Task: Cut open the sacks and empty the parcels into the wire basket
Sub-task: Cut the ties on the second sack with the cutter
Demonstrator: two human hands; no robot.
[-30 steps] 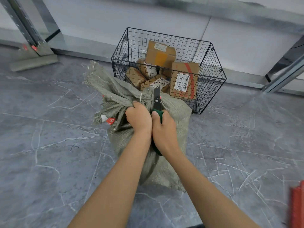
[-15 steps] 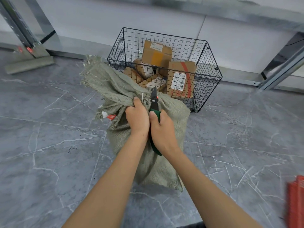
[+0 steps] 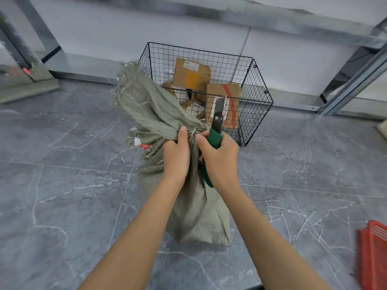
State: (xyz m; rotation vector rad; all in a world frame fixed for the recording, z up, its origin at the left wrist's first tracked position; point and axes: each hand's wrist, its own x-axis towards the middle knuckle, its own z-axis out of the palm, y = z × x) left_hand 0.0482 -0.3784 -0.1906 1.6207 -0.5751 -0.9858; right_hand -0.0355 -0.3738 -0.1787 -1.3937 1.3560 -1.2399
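Item under examination: a sack of coarse, grey-green woven fabric, standing upright on the floor, with its base creased and slumped. Its neck is gathered into a tight bunch; above that, the loose frayed top flops up and to the left, and a small white and red tag hangs from the left of the neck. The left hand grips the bunched neck, its fingers closed round the fabric. Just to the right of the neck, the right hand has its fingers curled round the green handle of a utility knife, whose flat dark blade points up and away from the person; whether the blade touches the fabric cannot be told. Directly behind the sack stands the wire basket, a black rectangular grid holding brown cardboard parcels with white labels, one bearing a yellow patch, another red stripes. The floor around the sack is smooth grey tile with white veining. Well to the sack's right lies a red ribbed plastic item. Dull grey metal rails run behind the basket.
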